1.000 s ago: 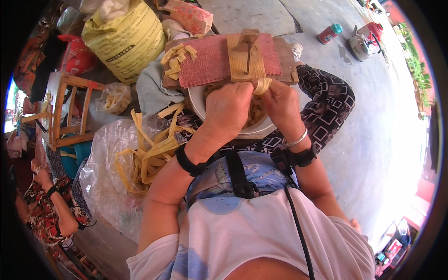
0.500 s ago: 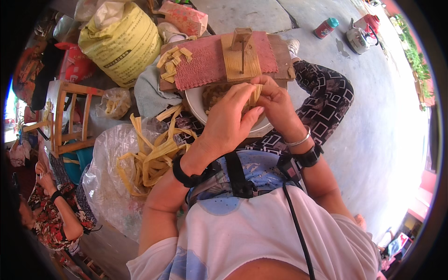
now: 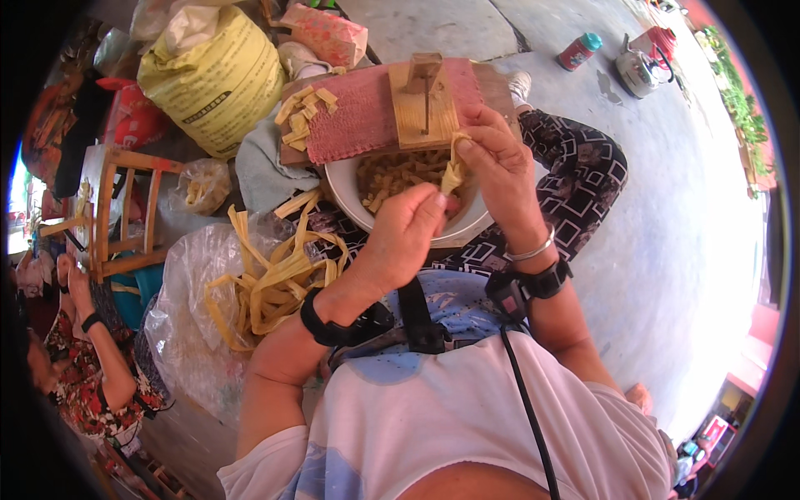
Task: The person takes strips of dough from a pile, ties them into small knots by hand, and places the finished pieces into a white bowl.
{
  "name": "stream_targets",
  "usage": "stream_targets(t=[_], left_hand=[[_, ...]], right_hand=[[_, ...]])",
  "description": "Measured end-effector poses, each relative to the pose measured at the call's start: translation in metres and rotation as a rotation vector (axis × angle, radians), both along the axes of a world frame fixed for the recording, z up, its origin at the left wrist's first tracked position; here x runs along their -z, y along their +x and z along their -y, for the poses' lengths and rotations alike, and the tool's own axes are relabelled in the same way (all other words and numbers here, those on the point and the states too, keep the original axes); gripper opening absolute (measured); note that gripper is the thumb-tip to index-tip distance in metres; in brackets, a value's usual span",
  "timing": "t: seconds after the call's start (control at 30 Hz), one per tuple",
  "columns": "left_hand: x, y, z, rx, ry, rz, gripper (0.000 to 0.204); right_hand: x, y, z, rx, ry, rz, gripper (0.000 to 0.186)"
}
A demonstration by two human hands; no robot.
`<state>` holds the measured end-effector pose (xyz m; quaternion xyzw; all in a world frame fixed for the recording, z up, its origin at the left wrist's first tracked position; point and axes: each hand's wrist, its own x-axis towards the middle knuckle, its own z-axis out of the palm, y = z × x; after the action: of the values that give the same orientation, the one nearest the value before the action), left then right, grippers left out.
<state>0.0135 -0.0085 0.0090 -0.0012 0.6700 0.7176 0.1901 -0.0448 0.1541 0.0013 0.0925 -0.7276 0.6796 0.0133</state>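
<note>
Between both hands is a pale yellow, twisted strip [image 3: 452,175]. My right hand [image 3: 496,167] grips its upper part with closed fingers; my left hand [image 3: 407,227] pinches its lower end. Below them a white bowl [image 3: 342,190] holds many short yellowish pieces [image 3: 392,175]. Just above the bowl lies a board with a pink textured mat [image 3: 350,117], carrying a wooden block with an upright post and thin rod [image 3: 411,117], plus a pile of cut yellow pieces [image 3: 298,125] at its left. Long yellow strips [image 3: 254,292] lie on clear plastic [image 3: 183,333] at lower left.
A yellow sack [image 3: 204,83], wooden chair [image 3: 117,208] and small bag of pieces [image 3: 200,187] stand left. A co-worker's arm [image 3: 108,358] is at far left. A red flask [image 3: 579,52] and metal kettle [image 3: 637,71] sit on the concrete floor [image 3: 650,250].
My left hand has moved down and back toward me along the strip, while my right hand has shifted slightly upward. The strip now hangs twisted and upright between them.
</note>
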Motion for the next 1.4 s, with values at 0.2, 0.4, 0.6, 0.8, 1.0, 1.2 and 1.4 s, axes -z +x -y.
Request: stream_targets(t=[0.2,0.4,0.6,0.8,1.0,1.2,1.4], left_hand=[[0.014,-0.012,0.014,-0.08,-0.331,-0.339,0.017],[-0.004,-0.023,0.011,0.004,-1.023,-1.115,0.004],[-0.015,-0.021,0.018,0.175,-0.925,-1.017,0.005],[-0.023,-0.001,0.027,0.291,-0.634,-0.676,0.007],[0.012,-0.021,0.027,0.045,0.673,0.243,0.017],[0.014,-0.028,0.014,-0.155,0.94,0.46,0.018],[0.02,-0.025,0.015,-0.091,0.796,0.415,0.017]], right_hand=[[-0.014,0.001,-0.022,-0.036,-0.128,0.118,0.042],[-0.043,-0.001,-0.014,-0.305,0.858,-0.603,0.03],[-0.038,-0.007,-0.019,-0.496,0.86,-0.577,0.014],[-0.052,0.008,-0.037,-0.624,0.769,-0.166,0.013],[-0.049,0.006,-0.032,-0.015,0.81,-0.711,0.031],[-0.019,0.028,0.01,-0.333,0.623,-0.737,0.039],[-0.021,0.032,0.012,-0.403,0.332,-0.533,0.03]])
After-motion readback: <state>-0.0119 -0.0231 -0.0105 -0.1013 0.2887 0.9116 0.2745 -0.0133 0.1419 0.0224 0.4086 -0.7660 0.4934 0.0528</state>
